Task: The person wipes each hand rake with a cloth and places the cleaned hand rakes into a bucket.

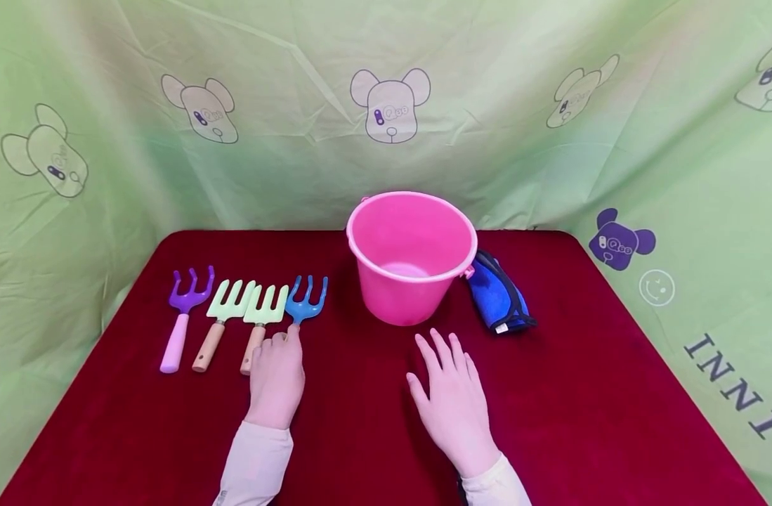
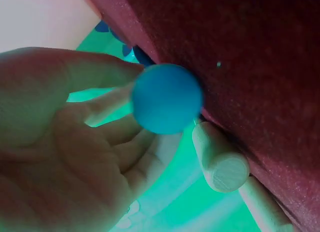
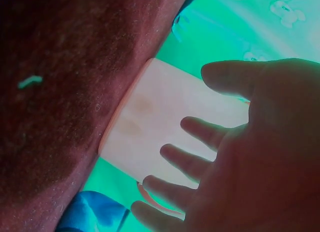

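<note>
My left hand (image 1: 277, 376) pinches the handle of a blue hand fork (image 1: 306, 303), whose three tines point away from me. The left wrist view shows the round blue end of its handle (image 2: 167, 99) beside the thumb and fingers. Just left of that hand lie two pale green garden forks (image 1: 267, 307) with wooden handles; one wooden handle (image 2: 220, 157) shows close by in the left wrist view. My right hand (image 1: 452, 400) is held with fingers spread, palm down, in front of a pink bucket (image 1: 403, 299), and holds nothing.
Leftmost on the red-covered table (image 1: 360, 436) lies a purple fork (image 1: 186, 301) with a pink handle. A folded blue cloth item (image 1: 498, 292) with dark edging rests right of the bucket. Green printed fabric (image 1: 284, 161) hangs around the table's back and sides.
</note>
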